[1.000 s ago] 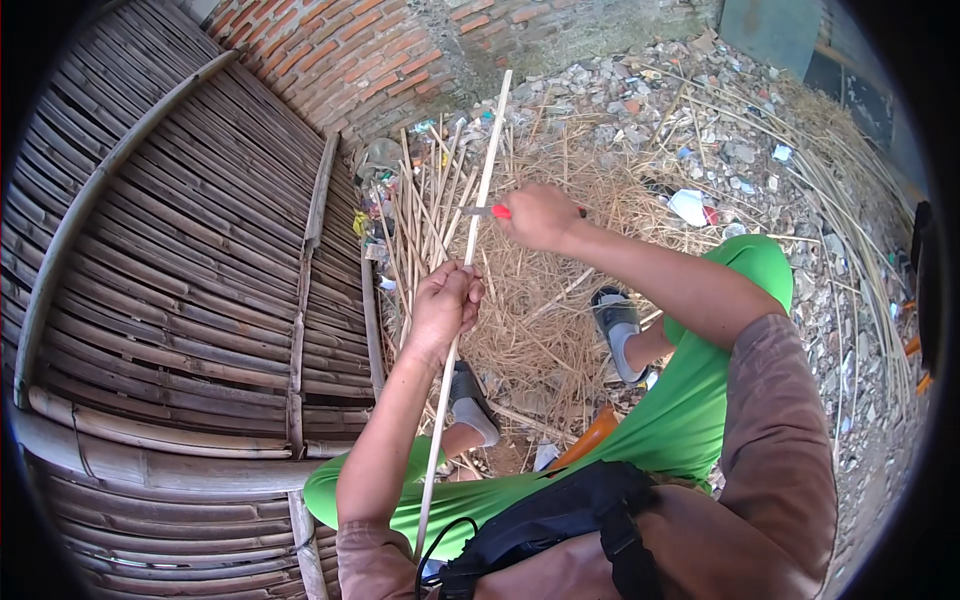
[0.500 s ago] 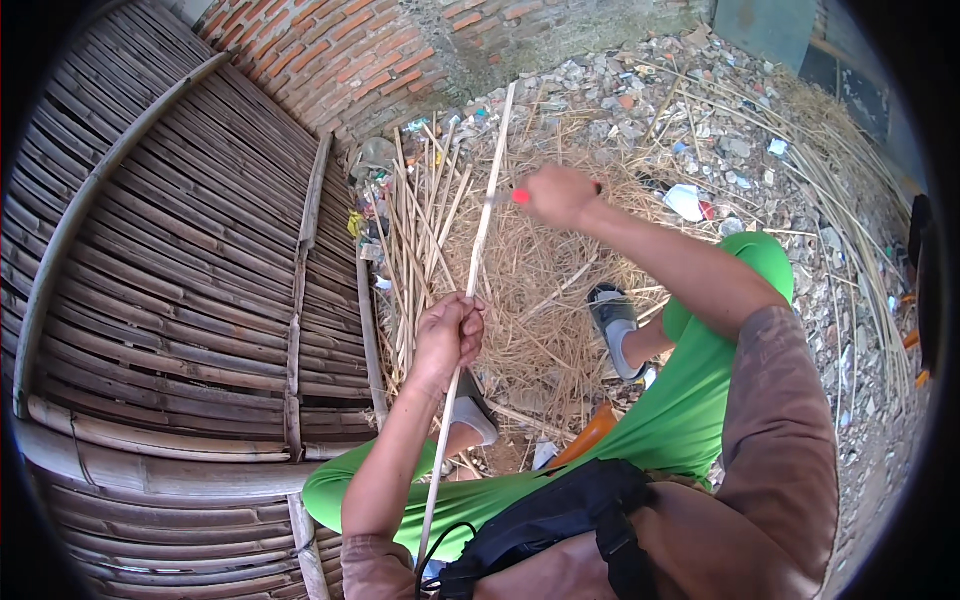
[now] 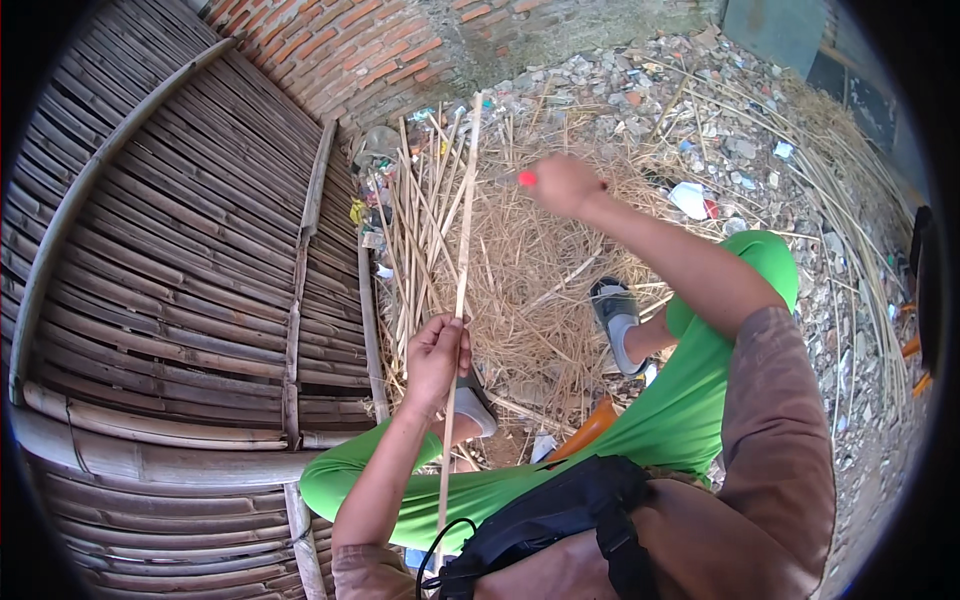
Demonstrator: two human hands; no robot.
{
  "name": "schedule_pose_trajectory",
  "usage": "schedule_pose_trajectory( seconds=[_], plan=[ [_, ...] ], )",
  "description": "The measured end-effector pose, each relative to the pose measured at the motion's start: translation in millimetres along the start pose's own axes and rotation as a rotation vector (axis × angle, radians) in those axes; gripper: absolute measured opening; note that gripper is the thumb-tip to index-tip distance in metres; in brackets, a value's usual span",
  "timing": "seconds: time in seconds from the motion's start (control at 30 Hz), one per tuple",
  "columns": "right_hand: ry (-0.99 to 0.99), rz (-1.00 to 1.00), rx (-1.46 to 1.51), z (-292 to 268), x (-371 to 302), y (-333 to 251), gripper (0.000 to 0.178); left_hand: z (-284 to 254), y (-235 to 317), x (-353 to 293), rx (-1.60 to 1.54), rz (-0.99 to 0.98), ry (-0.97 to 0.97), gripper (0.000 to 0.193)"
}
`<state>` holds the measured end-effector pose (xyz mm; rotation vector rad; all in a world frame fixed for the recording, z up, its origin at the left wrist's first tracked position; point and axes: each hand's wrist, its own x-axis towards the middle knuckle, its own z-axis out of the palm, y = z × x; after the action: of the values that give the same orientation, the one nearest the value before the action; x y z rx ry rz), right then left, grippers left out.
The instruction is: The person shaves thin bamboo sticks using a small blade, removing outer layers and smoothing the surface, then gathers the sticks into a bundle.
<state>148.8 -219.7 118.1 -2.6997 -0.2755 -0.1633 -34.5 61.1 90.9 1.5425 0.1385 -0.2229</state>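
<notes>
My left hand (image 3: 435, 360) is closed round a long, pale bamboo strip (image 3: 465, 220). The strip runs from near my waist up past the hand, leaning slightly right toward its far end. Out in front and to the right, my right hand (image 3: 568, 186) is wrapped round the red handle of a knife (image 3: 527, 178). Its thin blade is blurred and points left toward the strip; whether it touches, I cannot tell. Beyond my left hand, several cut bamboo strips (image 3: 412, 215) lie in a loose pile.
Shavings (image 3: 530, 270) cover the ground between my sandalled feet. A bamboo-slat panel (image 3: 190, 260) stands along the left, with a brick wall (image 3: 340, 50) at the back. Rubble and litter (image 3: 740, 150) spread to the right, beside long thin strips (image 3: 860, 210). Something orange (image 3: 590, 430) lies below me.
The strip has swung a little left at its far end and come slightly nearer. My left hand has shifted slightly left and down; the right hand with the knife has moved only slightly.
</notes>
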Motion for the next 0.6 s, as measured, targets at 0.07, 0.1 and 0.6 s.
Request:
schedule_pose_trajectory(
  seconds=[0.07, 0.1, 0.6],
  plan=[
    [-0.055, -0.136, -0.044, 9.0, -14.9, -25.1, 0.032, 10.1, 4.9, 2.1, 0.014, 0.069, -0.016, 0.016],
    [-0.063, -0.19, -0.058, 17.4, -19.6, -27.9, 0.03, 16.3, 9.0, 3.6, 0.003, 0.062, -0.022, 0.018],
    [-0.041, -0.184, -0.134, 34.1, -20.1, -26.0, 0.021, 32.6, 10.3, 3.7, -0.01, 0.019, -0.01, 0.017]
  ],
)
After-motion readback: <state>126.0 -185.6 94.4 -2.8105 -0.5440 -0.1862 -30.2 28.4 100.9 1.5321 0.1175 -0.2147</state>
